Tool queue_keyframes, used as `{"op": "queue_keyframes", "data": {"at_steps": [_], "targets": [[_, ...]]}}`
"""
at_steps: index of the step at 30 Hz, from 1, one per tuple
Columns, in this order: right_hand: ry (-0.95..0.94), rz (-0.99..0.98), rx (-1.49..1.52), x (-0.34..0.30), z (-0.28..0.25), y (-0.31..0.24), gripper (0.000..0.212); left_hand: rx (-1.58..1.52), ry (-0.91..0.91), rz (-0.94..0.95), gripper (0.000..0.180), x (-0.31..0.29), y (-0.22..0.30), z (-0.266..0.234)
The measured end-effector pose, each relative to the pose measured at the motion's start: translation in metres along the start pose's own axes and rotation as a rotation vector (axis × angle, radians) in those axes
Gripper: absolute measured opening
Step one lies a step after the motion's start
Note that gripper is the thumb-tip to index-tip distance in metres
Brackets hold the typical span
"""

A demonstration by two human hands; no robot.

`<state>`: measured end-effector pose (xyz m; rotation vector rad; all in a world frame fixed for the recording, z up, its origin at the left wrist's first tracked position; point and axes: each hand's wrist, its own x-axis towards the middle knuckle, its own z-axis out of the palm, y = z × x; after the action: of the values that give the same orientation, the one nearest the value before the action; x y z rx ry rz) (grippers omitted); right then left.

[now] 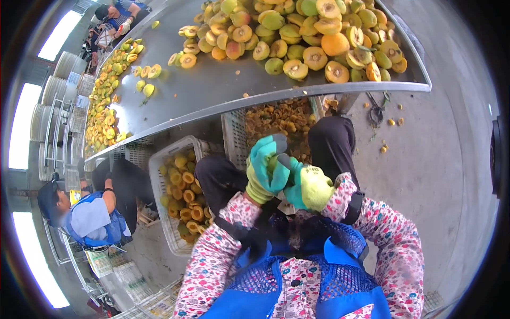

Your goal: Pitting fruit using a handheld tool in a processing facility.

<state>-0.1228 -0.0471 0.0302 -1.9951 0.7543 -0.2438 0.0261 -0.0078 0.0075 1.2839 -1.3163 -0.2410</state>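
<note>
While both hands meet over the person's lap, the left hand (264, 171), in a teal and yellow-green glove, curls around a small greenish fruit (272, 162) that is mostly hidden under the fingers. The right hand (309, 186), gloved the same way, is pressed against it from the right, its fingers bent in toward the fruit; whether it holds a tool cannot be told. Both forearms wear floral sleeves, and a blue mesh apron (319, 276) covers the chest below them.

Just beyond the hands, between the dark-trousered knees, stands a grey plastic crate (234, 133) filled with brownish fruit pits (279, 119). To the left of the knees a white basket (162, 212) holds halved yellow fruit (188, 199), cut faces up.

Farther out runs a long metal desk (212, 90). On its right end lies a heap of whole and halved peaches (303, 32), green, yellow and orange; a few loose halves (149, 72) sit near its middle, and another row of fruit (106, 101) lines its far left edge.

At the left a seated person in a blue apron (93, 218) works beside the desk, and another person (114, 16) sits at its far end. Scraps of fruit (390, 122) dot the concrete floor (441, 159) to the right.
</note>
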Motion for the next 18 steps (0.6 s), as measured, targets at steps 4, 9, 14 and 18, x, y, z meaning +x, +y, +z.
{"op": "queue_keyframes", "data": {"at_steps": [4,9,14,18], "targets": [[-0.094,0.293,0.27,0.005,-0.019,-0.016,0.034,0.144,-0.168,0.282,0.02,0.005,-0.002,0.006],[-0.03,0.188,0.004,-0.006,-0.002,0.028,0.033,0.15,-0.025,-0.293,0.01,-0.024,-0.019,0.034],[0.132,-0.235,-0.408,-0.012,0.006,0.041,0.017,0.286,-0.266,-0.251,0.005,-0.005,-0.001,0.033],[0.158,-0.32,-0.366,-0.019,0.021,0.074,0.013,0.248,-0.46,-0.499,0.019,0.002,-0.008,0.032]]}}
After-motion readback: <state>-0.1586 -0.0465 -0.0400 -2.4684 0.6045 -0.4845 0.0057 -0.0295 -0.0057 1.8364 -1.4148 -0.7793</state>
